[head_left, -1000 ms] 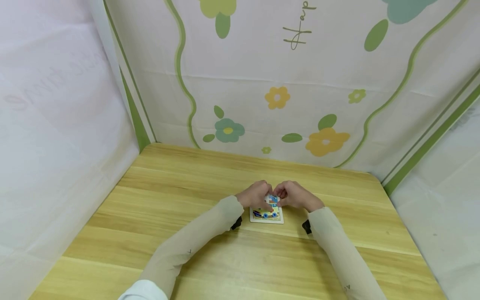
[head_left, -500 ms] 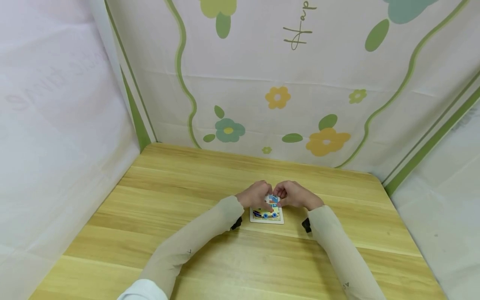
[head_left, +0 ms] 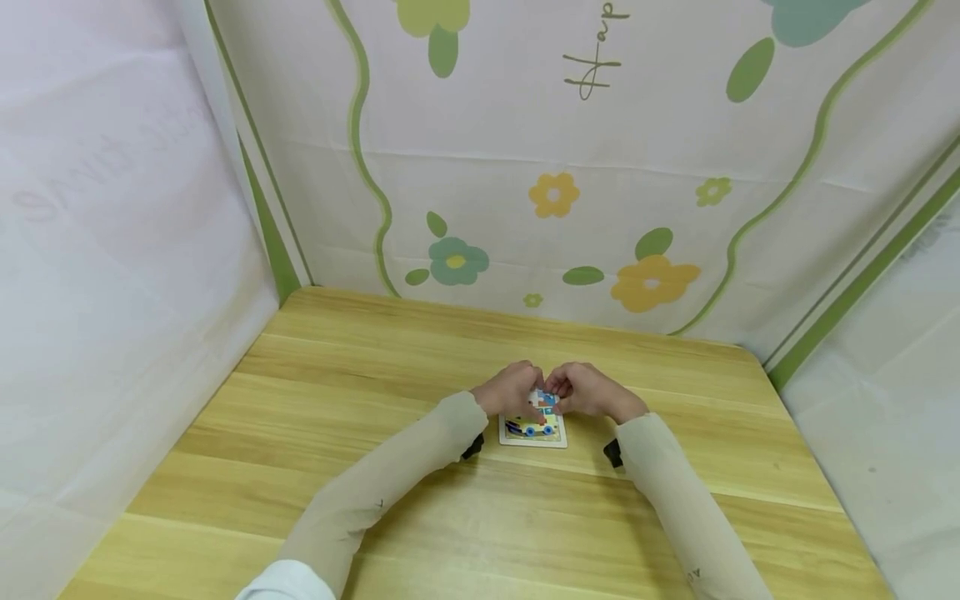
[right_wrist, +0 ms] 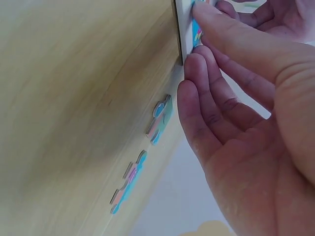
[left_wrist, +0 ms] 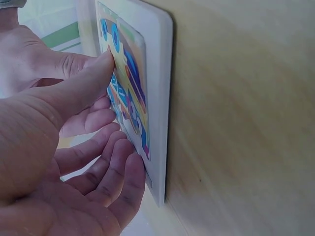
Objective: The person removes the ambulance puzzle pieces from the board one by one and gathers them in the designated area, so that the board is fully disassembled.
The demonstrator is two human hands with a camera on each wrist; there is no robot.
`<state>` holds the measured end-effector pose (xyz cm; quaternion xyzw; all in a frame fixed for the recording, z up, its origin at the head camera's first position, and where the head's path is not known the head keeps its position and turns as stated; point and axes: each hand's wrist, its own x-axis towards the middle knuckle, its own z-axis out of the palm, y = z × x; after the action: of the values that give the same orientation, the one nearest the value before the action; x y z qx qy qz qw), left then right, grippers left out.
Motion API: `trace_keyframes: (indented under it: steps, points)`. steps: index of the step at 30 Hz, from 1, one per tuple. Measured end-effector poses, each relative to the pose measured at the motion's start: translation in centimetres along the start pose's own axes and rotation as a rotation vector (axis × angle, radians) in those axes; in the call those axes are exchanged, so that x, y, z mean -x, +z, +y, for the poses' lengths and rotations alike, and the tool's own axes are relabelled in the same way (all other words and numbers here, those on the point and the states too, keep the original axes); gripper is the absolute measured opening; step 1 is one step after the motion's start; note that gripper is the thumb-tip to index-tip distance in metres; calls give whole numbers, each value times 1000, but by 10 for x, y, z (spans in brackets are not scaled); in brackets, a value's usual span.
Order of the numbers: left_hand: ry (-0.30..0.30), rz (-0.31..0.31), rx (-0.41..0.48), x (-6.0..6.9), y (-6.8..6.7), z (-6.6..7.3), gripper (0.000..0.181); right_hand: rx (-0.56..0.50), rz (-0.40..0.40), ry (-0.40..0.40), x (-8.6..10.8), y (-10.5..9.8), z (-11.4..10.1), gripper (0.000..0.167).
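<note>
A small jigsaw puzzle point(head_left: 535, 431), with a yellow vehicle and blue wheels in a pale frame, lies flat on the table between both hands. My left hand point(head_left: 512, 392) holds it from the left, its thumb on the picture and its other fingers curled at the far edge. From the right, my right hand point(head_left: 592, 390) holds its far right part, thumb point(right_wrist: 211, 19) on the blue area and fingers bent by the frame's edge. The fingertips of both hands nearly meet. Much of the upper picture is hidden under the hands.
Two loose puzzle pieces, one green and blue point(right_wrist: 161, 120) and one pink and blue point(right_wrist: 129, 182), lie on the wooden table point(head_left: 420, 525) near my right hand. A flowered cloth point(head_left: 487, 200) hangs behind the table; white cloth stands at both sides.
</note>
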<state>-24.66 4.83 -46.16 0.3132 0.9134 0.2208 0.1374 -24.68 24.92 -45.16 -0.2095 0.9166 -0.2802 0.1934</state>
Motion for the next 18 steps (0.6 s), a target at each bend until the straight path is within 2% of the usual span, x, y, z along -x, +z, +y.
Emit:
trace_keyframes:
  steps: [6, 13, 18]
  points:
    - [-15, -6, 15, 0, -2, 1, 53, -24, -9, -23, -2, -2, 3, 25]
    - [5, 4, 16, -1, -4, 0, 51, -21, 1, -44, -3, -4, 5, 22]
    - [0, -10, 19, -1, -3, -1, 54, -35, -27, -22, -5, -3, 5, 22]
